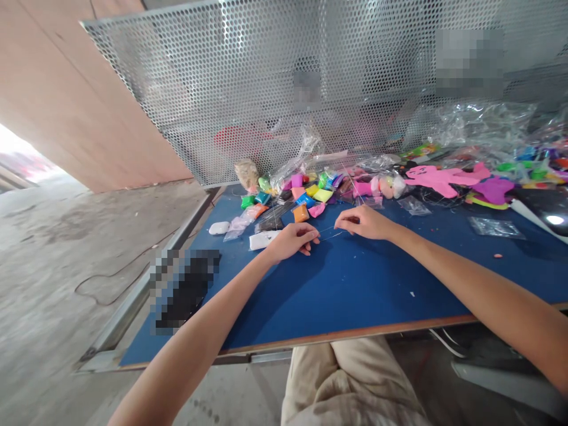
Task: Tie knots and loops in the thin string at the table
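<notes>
Between my two hands runs a thin, pale thread-like strand, stretched just above the blue tabletop. My left hand pinches its left end, thumb against fingers, beside a white box-like item. The other end is gripped by my right hand, whose fingertips are pressed together. Whether the strand is thread, wire or clear film is too fine to tell. Just beyond my hands lie small colourful packets, among them an orange packet and a blue packet.
A perforated metal panel stands along the table's back. Pink figure-shaped pieces and clear plastic bags are heaped at the back right. A white case and a blurred dark object lie left on the blue table.
</notes>
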{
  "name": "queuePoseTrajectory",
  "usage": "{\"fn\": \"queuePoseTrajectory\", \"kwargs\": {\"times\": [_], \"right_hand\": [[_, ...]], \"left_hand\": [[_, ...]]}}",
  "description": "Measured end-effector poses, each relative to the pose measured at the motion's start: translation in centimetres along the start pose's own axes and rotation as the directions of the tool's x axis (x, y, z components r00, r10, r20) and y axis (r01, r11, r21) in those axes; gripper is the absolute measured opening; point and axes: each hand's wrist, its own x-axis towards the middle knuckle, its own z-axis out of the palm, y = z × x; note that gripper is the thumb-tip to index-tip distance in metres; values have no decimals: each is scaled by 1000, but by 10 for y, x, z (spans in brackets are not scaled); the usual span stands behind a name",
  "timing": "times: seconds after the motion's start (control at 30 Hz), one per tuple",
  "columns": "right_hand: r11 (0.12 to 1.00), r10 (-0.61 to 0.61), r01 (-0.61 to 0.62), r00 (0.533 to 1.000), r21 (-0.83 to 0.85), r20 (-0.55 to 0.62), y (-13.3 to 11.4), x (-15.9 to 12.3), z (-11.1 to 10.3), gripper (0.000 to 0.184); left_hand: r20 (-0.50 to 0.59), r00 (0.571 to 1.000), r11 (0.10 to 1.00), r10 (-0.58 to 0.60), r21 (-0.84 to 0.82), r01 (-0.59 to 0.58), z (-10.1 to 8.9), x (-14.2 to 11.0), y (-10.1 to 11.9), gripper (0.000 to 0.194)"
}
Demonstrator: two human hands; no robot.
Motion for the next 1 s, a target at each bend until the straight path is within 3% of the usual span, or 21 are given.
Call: {"fn": "queuePoseTrajectory", "kwargs": {"times": [0.1,0.27,0.67,0.87,1.0], "right_hand": [[999,17,-17,1000,-34,-4,-2,3,2,38],[999,52,-52,994,-8,97,-3,3,0,42],[1000,26,-25,993,-12,119,4,3,-1,45],[998,57,-58,998,37,19,7,4,2,36],[995,72,-66,995,80,-75,10,5,2,31]], "left_hand": [[-8,1000,999,19,32,-19,-2,1,-1,38],[14,997,988,70,138,-72,-6,0,2,36],[4,996,960,85,267,-83,-10,-1,7,35],[-12,995,968,97,236,-92,-8,-1,6,34],[-51,990,946,131,306,-109,-7,-2,4,32]]}}
